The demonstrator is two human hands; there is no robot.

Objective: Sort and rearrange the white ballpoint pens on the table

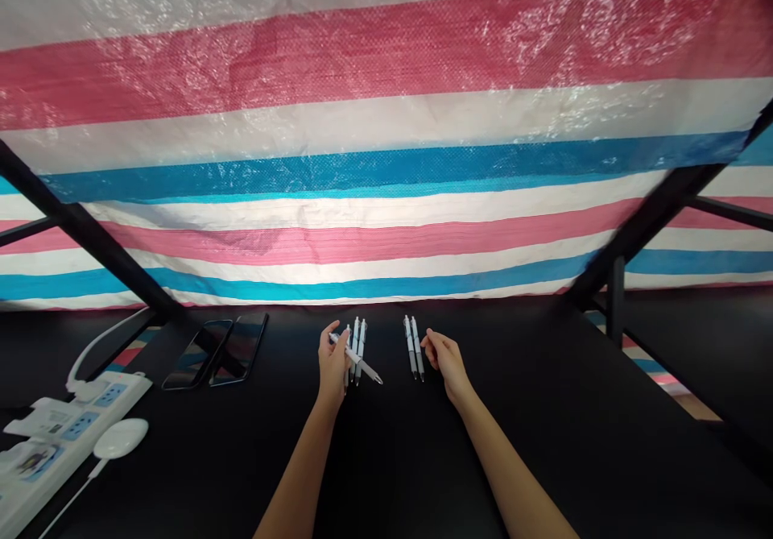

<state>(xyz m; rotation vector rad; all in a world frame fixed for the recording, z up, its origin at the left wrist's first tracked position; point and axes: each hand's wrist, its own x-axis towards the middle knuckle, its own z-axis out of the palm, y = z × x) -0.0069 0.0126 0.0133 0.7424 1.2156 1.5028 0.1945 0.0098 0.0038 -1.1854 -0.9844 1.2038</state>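
Note:
My left hand [333, 364] is closed on a white pen [361, 363] that points down to the right, its tip just above the black table [543, 410]. Right behind it lie three more white pens [357, 337] side by side. My right hand [445, 359] rests on the table with its fingers curled, the fingertips touching a pair of white pens [414, 346] that lie parallel to its left. I cannot see anything held in that hand.
Two dark phones [218, 350] lie face up at the left. A white power strip [57, 434] with cables and a white round puck [119, 438] sit at the near left. A striped tarp [386, 160] hangs behind, crossed by black frame bars [652, 217].

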